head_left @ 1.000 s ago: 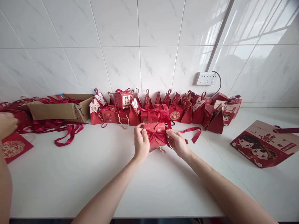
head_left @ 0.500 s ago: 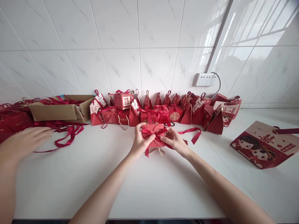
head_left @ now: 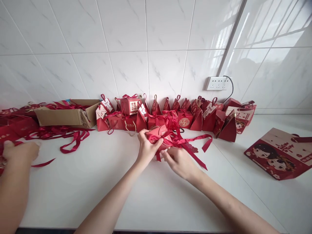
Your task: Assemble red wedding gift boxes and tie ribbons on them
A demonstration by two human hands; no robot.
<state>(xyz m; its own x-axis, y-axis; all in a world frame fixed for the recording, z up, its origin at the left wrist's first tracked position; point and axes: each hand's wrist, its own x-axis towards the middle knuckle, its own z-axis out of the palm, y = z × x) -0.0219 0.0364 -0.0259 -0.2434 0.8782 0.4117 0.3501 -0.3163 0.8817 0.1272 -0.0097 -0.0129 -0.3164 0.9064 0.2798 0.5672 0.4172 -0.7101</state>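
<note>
My left hand (head_left: 147,149) grips a small red gift box (head_left: 158,134) at the middle of the white counter (head_left: 102,188), tilting it up. A dark red ribbon (head_left: 192,146) is wrapped round the box, and its loose ends trail to the right. My right hand (head_left: 175,161) sits just below and right of the box with its fingers pinched on the ribbon. Both hands are closed.
A row of red gift boxes (head_left: 185,115) lines the tiled wall. A cardboard box (head_left: 63,114) and loose red ribbons (head_left: 70,136) lie at the left, where another person's hand (head_left: 20,152) rests. A large printed paper bag (head_left: 280,154) lies at the right. A wall socket (head_left: 215,83) hangs above.
The box has been tipped up and the ribbon pulled longer to the right. My right hand dropped lower. The other person's hand drew back to the left.
</note>
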